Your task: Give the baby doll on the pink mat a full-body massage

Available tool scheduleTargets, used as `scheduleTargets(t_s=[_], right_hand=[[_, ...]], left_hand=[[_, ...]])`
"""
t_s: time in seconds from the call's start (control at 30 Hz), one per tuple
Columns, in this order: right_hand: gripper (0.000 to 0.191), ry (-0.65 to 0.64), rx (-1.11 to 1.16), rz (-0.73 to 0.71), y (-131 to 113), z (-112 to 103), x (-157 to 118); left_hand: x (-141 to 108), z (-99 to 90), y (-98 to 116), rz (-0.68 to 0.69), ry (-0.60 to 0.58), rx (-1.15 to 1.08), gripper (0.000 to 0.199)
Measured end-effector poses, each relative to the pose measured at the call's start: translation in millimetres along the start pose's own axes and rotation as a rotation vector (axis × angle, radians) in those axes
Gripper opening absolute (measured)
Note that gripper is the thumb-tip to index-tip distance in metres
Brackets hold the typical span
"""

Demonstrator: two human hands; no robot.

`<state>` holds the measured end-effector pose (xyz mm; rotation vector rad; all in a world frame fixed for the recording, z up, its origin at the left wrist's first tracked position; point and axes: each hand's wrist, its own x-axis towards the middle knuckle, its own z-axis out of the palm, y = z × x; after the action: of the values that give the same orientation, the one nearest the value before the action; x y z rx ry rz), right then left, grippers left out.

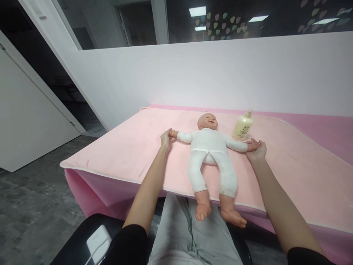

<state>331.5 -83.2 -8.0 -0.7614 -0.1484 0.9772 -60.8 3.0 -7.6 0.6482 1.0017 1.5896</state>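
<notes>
A baby doll [209, 141] with a white cloth body lies on its back on the pink blanket [118, 147], arms stretched out to both sides. Its head points to the wall, and its feet hang over the near table edge above my lap. My left hand [166, 139] is closed around the doll's hand on the left. On the other side, my right hand [258, 151] grips the doll's other hand, with the small fingers showing on top. A pale yellow pump bottle [242, 126] stands just beyond my right hand, beside the doll's arm.
Behind the table rises a white wall [193, 77] with a dark window above it. At the lower left, a white device with a cable [98, 243] rests on a black chair [74, 243]. A white door [30, 110] stands at the far left.
</notes>
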Motion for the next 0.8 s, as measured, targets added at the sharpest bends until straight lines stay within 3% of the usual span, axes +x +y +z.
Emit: scheduleTargets(t_s=[0.33, 0.57, 0.8], right_hand=[[0.023, -0.041, 0.004, 0.001, 1.5, -2.7, 5.2], [0.025, 0.081, 0.009, 0.043, -0.6, 2.5, -0.8], [0.026, 0.077, 0.003, 0.049, -1.1, 3.0, -3.8]], left_hand=[[-2.7, -0.3, 0.0, 0.030, -0.027, 0.013, 0.029], [2.0, -0.4, -4.5, 0.064, -0.018, -0.030, 0.020], [0.6, 1.3, 0.6, -0.044, 0.009, -0.083, 0.028]])
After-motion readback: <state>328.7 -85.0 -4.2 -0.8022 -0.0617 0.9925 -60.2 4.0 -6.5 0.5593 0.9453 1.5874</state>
